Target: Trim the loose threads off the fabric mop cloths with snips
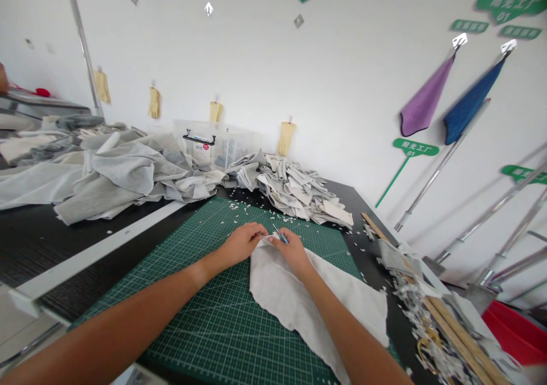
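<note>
A piece of pale grey cloth (282,285) lies over the green cutting mat (205,316), its far corner raised between my hands. My left hand (244,241) is closed, fingers pinching that corner. My right hand (294,251) is closed around small blue-handled snips (281,236), with a thin metal tip pointing up and left. The right thumb also presses on the cloth near the corner. My right forearm crosses above the cloth and hides part of it. Exactly where the blades meet the fabric is too small to make out.
Heaped grey cloth (123,171) spreads at the left, with a stack of cut pieces (294,185) behind the mat. White scraps dot the mat and black table. Yellow-handled scissors (427,355), wooden strips (459,334) and shreds lie right. A clear bin (199,146) stands behind.
</note>
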The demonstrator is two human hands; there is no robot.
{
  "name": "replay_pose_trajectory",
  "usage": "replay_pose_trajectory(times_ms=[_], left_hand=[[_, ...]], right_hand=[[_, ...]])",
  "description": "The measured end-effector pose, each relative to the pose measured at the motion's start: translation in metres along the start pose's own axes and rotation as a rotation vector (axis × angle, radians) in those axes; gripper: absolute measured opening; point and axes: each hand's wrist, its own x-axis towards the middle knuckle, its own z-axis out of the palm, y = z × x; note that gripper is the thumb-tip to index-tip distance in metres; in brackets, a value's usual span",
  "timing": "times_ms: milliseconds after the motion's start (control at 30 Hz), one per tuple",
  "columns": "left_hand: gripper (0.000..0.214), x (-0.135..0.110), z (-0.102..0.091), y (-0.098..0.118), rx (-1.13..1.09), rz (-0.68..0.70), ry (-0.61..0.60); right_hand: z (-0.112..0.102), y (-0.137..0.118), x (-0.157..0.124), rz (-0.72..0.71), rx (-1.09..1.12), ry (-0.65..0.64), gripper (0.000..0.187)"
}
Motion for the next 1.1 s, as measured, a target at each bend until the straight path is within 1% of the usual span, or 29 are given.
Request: replay_pose_trajectory(times_ms=[133, 233, 333, 400, 500, 567, 633, 733, 833, 900, 967, 1033, 1100], left_hand=[[0.023, 0.001, 0.0, -0.004, 0.028, 0.001, 0.011], [0.021, 0.001, 0.0, -0.008, 0.048, -0.017, 0.023], [0.022, 0.001, -0.002, -0.009, 0.055, -0.031, 0.043], [0.023, 0.001, -0.002, -0.007, 0.061, -0.037, 0.045], [0.024, 0.001, -0.003, -0.006, 0.079, -0.042, 0.039], [0.024, 0.001, -0.002, -0.007, 0.089, -0.048, 0.041], [0.023, 0.001, -0.001, -0.009, 0.087, -0.066, 0.04], [0.021, 0.002, 0.0, -0.008, 0.051, -0.1, 0.02], [0.022, 0.003, 0.001, -0.003, 0.011, -0.075, 0.001], [0.022, 0.003, 0.002, 0.002, 0.002, -0.05, 0.006], [0.02, 0.003, 0.003, 0.004, -0.004, -0.049, 0.016], [0.018, 0.003, 0.005, 0.003, -0.041, -0.063, 0.009], [0.018, 0.003, 0.006, 0.0, -0.12, -0.084, -0.004]], right_hand=[[-0.002, -0.006, -0.003, 0.113, 0.158, -0.05, 0.033], [-0.004, -0.008, -0.004, 0.205, 0.289, -0.103, 0.041], [-0.007, -0.006, -0.003, 0.254, 0.375, -0.165, 0.046], [-0.007, -0.005, -0.002, 0.261, 0.401, -0.153, 0.045], [-0.006, -0.003, 0.0, 0.242, 0.406, -0.068, 0.044], [-0.003, -0.001, 0.001, 0.229, 0.368, -0.026, 0.045], [-0.001, 0.0, 0.001, 0.197, 0.281, -0.004, 0.044], [0.002, 0.002, 0.001, 0.078, 0.102, 0.045, 0.04], [0.004, 0.003, 0.002, -0.009, -0.049, 0.09, 0.035], [0.004, 0.002, 0.001, -0.028, -0.102, 0.072, 0.03], [0.005, 0.0, 0.0, -0.047, -0.105, 0.024, 0.025], [0.004, -0.003, -0.001, -0.068, -0.064, -0.036, 0.023], [0.003, -0.006, -0.003, -0.061, 0.0, -0.086, 0.026]])
